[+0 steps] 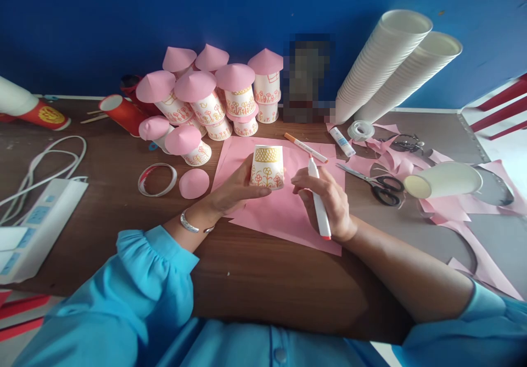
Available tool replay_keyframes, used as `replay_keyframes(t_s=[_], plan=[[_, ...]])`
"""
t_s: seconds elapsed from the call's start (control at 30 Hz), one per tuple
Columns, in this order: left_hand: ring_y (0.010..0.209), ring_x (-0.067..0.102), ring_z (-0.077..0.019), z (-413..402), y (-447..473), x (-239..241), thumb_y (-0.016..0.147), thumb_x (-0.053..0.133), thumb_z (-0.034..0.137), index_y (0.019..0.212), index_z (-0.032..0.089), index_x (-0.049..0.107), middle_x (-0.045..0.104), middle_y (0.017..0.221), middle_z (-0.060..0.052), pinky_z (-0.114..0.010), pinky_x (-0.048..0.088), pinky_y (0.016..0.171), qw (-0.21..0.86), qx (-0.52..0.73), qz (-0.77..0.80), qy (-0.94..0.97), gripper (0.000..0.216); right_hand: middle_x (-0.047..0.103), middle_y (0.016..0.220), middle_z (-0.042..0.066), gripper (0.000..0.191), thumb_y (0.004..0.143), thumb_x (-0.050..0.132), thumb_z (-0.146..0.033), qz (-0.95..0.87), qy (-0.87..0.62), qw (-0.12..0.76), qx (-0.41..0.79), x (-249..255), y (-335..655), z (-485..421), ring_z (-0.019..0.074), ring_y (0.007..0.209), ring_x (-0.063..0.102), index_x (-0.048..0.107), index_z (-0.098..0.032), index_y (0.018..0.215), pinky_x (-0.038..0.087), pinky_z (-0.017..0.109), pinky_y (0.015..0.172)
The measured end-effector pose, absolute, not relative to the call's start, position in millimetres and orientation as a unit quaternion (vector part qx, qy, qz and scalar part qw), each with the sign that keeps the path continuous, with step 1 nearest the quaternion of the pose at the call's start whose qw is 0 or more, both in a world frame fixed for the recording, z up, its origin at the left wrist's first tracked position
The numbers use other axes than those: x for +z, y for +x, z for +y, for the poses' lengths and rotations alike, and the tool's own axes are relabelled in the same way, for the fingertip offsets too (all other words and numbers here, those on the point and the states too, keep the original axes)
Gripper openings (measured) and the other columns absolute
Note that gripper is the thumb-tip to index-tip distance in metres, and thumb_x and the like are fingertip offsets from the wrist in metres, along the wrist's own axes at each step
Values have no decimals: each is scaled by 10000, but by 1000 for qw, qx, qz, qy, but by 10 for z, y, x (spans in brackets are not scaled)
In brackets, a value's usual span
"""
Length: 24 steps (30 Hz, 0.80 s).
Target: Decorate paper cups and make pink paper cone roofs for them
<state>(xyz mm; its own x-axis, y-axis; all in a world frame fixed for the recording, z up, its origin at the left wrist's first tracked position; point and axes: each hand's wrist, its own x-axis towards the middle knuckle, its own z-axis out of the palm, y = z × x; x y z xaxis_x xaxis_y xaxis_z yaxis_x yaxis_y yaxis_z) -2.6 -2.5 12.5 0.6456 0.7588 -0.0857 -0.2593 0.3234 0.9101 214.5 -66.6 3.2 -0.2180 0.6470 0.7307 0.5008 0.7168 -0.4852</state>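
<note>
Over the pink paper [284, 229] on the table [263, 284], a white paper cup [267, 168] is pinched in the left hand [237, 190], thumb at its lower front and fingers behind. It is held wide end down: red and yellow flowers run round the lower part, with a yellow net pattern above them. Just beside it, the right hand [334, 202] has its fingers curled round a white marker [319, 202] with red ends, the upper end apart from the cup.

To the left lie a pink disc [194, 184] and, farther over, a power strip [53, 219] with its looped cord. To the right, scissors [373, 181] lie near a tipped-over cup [448, 180] among pink scraps. Beyond the hands come an orange-tipped pen [307, 148] and a glue tube [342, 142]. Behind these, cone-roofed cups [206, 106] crowd the left and two tall cup stacks [381, 62] block the right.

Brown wood runs from the paper down to the table's near edge, against the person's blue shirt [230, 348]; at the back rises a blue wall [206, 5].
</note>
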Motion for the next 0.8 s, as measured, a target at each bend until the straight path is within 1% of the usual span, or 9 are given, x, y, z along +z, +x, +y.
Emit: replay_keyframes(t_s=[0.07, 0.13, 0.2, 0.23, 0.3, 0.37, 0.53, 0.67, 0.8], plan=[[1065, 678, -250, -20, -39, 108, 743, 883, 283, 1227, 244, 618, 707, 1114, -58, -447, 501, 1016, 779, 332, 248, 470, 554, 716, 1079, 84, 374, 1019, 552, -129, -766, -379, 511, 91, 19, 2147, -641, 216, 906, 732, 551, -269, 1366, 628, 360, 742], [1085, 698, -267, -14, -56, 86, 757, 861, 286, 1241, 242, 628, 720, 1127, -69, -474, 504, 1034, 791, 330, 232, 460, 539, 710, 1218, 129, 408, 998, 626, -168, -759, -385, 516, 101, 21, 2143, -595, 271, 1113, 728, 521, -258, 1382, 634, 448, 901], [1130, 705, -298, -9, -74, 67, 763, 839, 283, 1249, 233, 635, 726, 1159, -88, -491, 512, 1037, 803, 321, 220, 452, 529, 631, 1420, 183, 542, 953, 730, -261, -760, -381, 516, 106, 24, 2139, -535, 346, 1360, 614, 468, -255, 1427, 556, 583, 1073], [1154, 703, -315, -8, -82, 60, 762, 830, 283, 1241, 223, 641, 727, 1179, -100, -497, 517, 1034, 808, 315, 216, 450, 519, 574, 1502, 203, 626, 928, 769, -306, -762, -379, 513, 110, 22, 2139, -506, 370, 1442, 542, 435, -254, 1456, 502, 632, 1129], [1191, 693, -344, -10, -95, 54, 755, 821, 287, 1227, 207, 651, 721, 1227, -124, -507, 525, 1031, 816, 301, 207, 448, 509, 482, 1596, 228, 754, 895, 809, -371, -768, -375, 505, 117, 11, 2140, -459, 390, 1521, 444, 379, -252, 1503, 425, 681, 1185], [1205, 688, -363, -17, -103, 54, 746, 823, 294, 1230, 202, 656, 714, 1262, -139, -514, 530, 1028, 820, 293, 199, 450, 521, 456, 1616, 236, 804, 890, 810, -412, -776, -374, 493, 121, -4, 2145, -435, 391, 1538, 416, 349, -250, 1528, 403, 689, 1198], [1275, 637, -381, -24, -88, 52, 748, 843, 344, 1317, 217, 644, 702, 1295, -153, -518, 503, 1053, 804, 290, 190, 484, 616, 572, 1510, 216, 739, 923, 755, -461, -793, -373, 471, 105, -10, 2162, -450, 382, 1433, 540, 377, -251, 1523, 505, 653, 1111], [1373, 547, -376, -20, -44, 41, 697, 908, 441, 1385, 240, 614, 670, 1351, -136, -499, 439, 1126, 759, 322, 205, 528, 775, 596, 1480, 205, 727, 906, 775, -466, -781, -397, 478, 68, 27, 2171, -458, 401, 1417, 547, 407, -257, 1497, 526, 646, 1076], [1359, 542, -336, -27, -23, 20, 669, 948, 381, 1398, 266, 586, 630, 1409, -117, -448, 461, 1103, 721, 354, 257, 537, 822, 586, 1494, 193, 733, 910, 774, -455, -784, -403, 470, 47, 44, 2161, -455, 408, 1439, 528, 389, -275, 1508, 498, 660, 1097]])
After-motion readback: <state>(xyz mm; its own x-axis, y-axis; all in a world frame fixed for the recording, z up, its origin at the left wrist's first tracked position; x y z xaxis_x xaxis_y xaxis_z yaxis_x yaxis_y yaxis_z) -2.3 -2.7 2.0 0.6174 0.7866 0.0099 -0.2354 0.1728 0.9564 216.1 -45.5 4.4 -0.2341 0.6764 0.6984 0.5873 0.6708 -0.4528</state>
